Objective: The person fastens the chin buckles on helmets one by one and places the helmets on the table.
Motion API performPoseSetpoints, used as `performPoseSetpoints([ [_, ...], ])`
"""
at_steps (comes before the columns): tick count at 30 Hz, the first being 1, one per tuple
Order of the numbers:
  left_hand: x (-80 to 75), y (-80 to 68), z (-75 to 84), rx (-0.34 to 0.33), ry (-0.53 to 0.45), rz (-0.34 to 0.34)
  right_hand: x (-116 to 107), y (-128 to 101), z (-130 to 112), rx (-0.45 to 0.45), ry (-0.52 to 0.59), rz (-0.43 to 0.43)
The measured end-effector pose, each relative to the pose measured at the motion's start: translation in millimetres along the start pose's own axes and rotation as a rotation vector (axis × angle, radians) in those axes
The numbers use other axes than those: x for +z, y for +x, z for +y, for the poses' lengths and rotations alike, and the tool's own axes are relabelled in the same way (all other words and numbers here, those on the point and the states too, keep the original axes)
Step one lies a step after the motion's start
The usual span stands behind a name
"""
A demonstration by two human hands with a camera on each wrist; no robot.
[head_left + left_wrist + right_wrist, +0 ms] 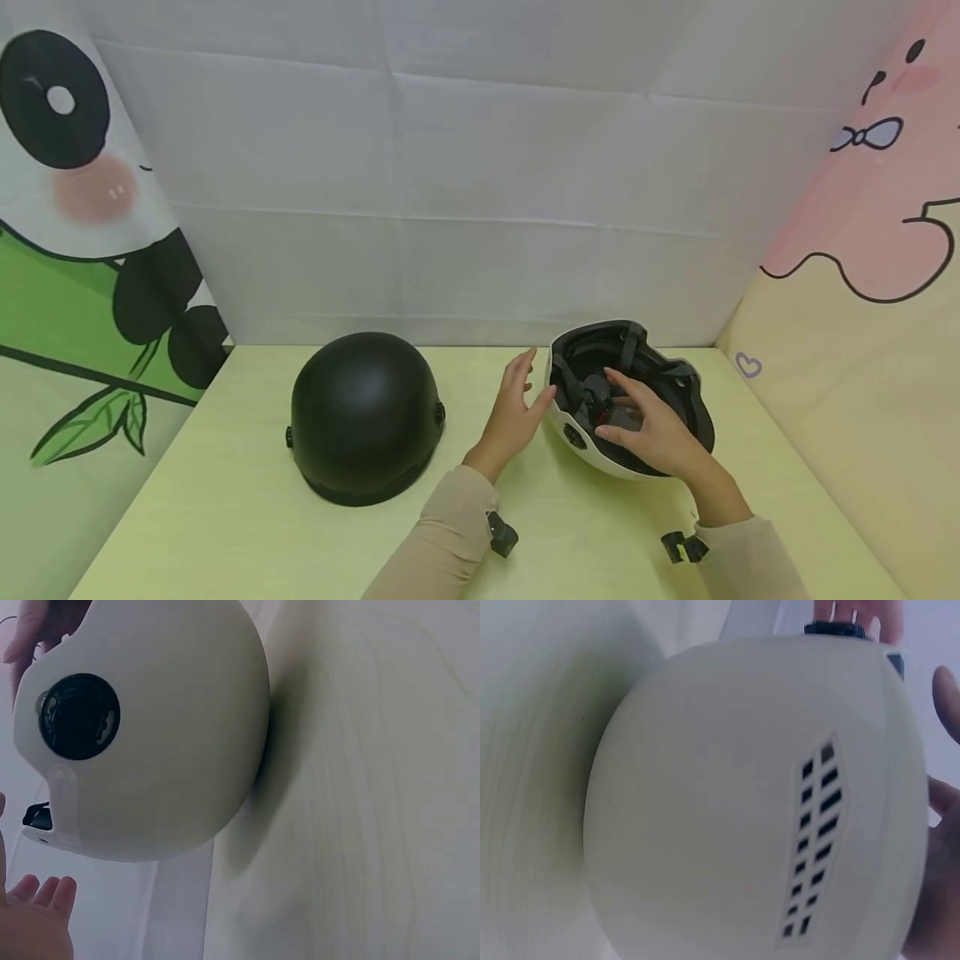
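I see the white helmet (pixel 626 400) lying upturned on the table (pixel 225 517), right of the black helmet (pixel 364 417). My right hand (pixel 648 425) reaches inside, fingers loosely bent over the padding, gripping nothing I can make out. My left hand (pixel 517 408) hovers open beside its shell. The work inside looks barely begun.

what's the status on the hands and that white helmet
Left hand open beside white helmet. Right hand reaching into its upturned inside, grip unclear. Black helmet sits apart to the left on the table, nothing in the way.
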State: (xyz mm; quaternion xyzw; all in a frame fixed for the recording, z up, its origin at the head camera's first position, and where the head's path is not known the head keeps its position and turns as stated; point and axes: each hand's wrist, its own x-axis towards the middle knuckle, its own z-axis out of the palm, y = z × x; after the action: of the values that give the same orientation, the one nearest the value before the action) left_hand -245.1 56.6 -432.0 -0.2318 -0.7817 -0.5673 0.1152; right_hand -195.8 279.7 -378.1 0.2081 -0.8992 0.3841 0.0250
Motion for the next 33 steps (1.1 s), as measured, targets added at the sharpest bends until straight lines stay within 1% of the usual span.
performPoseSetpoints([
  [3,1.7,-2.5,-8.0,-0.021,-0.016,-0.008,7.2,-1.4,-4.8,-0.022,-0.047,-0.020],
  [6,3.2,-4.4,-13.3,-0.033,-0.015,-0.015,12.1,-1.9,-8.9,-0.037,-0.083,-0.030],
  [8,4.6,-5.7,-16.4,-0.055,-0.017,-0.024,14.4,-2.0,-10.5,-0.038,-0.102,-0.034],
  [13,9.2,-8.5,-22.0,-0.100,-0.037,-0.037,19.3,-2.2,-12.2,-0.034,-0.125,-0.038],
  [18,14.0,-8.7,-26.3,-0.142,-0.087,-0.039,21.6,-3.0,-14.1,-0.019,-0.133,-0.058],
  [25,20.8,-7.3,-33.3,-0.168,-0.112,-0.068,27.6,-1.1,-9.2,-0.001,-0.177,-0.090],
  [28,22.9,-7.2,-36.1,-0.196,-0.125,-0.092,30.5,-0.1,-5.4,-0.011,-0.196,-0.095],
  [30,24.3,-7.0,-38.0,-0.220,-0.152,-0.112,32.0,0.6,-3.3,-0.029,-0.191,-0.094],
  [33,26.5,-6.0,-40.7,-0.257,-0.237,-0.146,33.6,1.6,0.1,-0.060,-0.178,-0.088],
])
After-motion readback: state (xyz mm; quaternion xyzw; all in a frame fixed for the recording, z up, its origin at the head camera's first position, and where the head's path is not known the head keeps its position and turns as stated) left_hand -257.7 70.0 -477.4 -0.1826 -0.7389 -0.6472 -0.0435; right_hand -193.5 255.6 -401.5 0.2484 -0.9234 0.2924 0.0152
